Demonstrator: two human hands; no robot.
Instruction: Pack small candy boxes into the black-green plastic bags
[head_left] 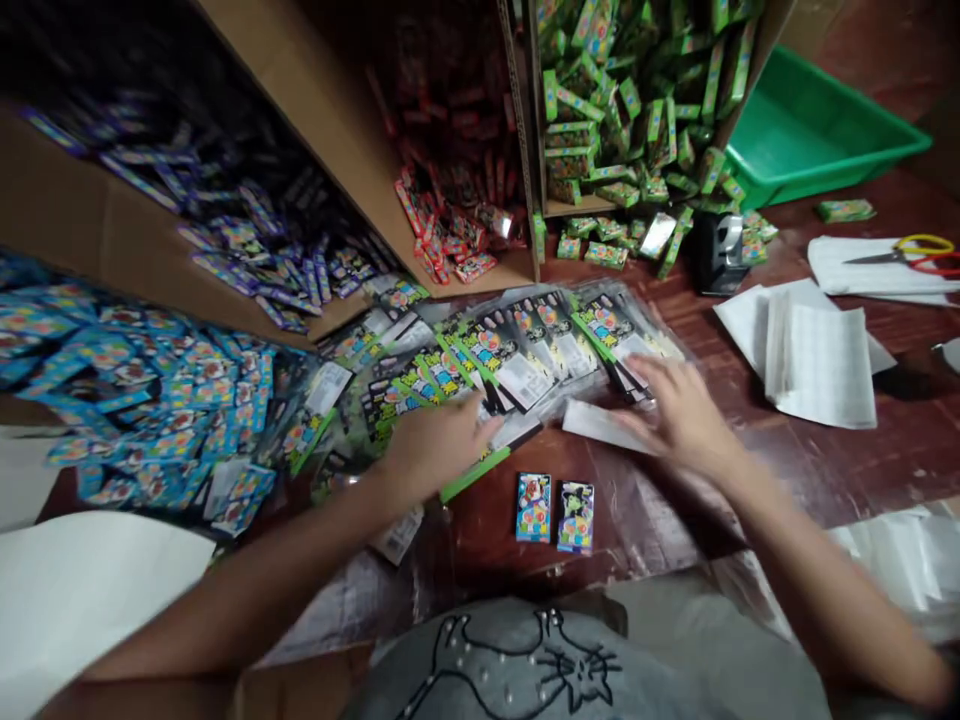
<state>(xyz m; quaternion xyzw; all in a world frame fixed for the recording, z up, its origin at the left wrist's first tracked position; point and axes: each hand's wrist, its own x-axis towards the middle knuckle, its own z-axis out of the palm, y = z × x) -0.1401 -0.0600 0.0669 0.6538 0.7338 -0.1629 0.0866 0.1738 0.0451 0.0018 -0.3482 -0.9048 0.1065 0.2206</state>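
Observation:
Two small boxes, one blue [533,507] and one purple [576,516], lie side by side on the dark red table. My left hand [435,445] is over the near edge of a spread of black-and-green printed packets [517,350]; its fingers are blurred and what they hold, if anything, cannot be made out. At the right end of the packets is my right hand [682,410], fingers apart, beside a white strip [607,425]. The thumb lies near the strip's right end.
Cartons hold purple [255,240], red [450,220] and green boxes [622,120]. Blue boxes [172,390] pile at the left. At the right are a green tray [817,130], a black tape dispenser [724,255], white sheets [825,365] and scissors [900,255].

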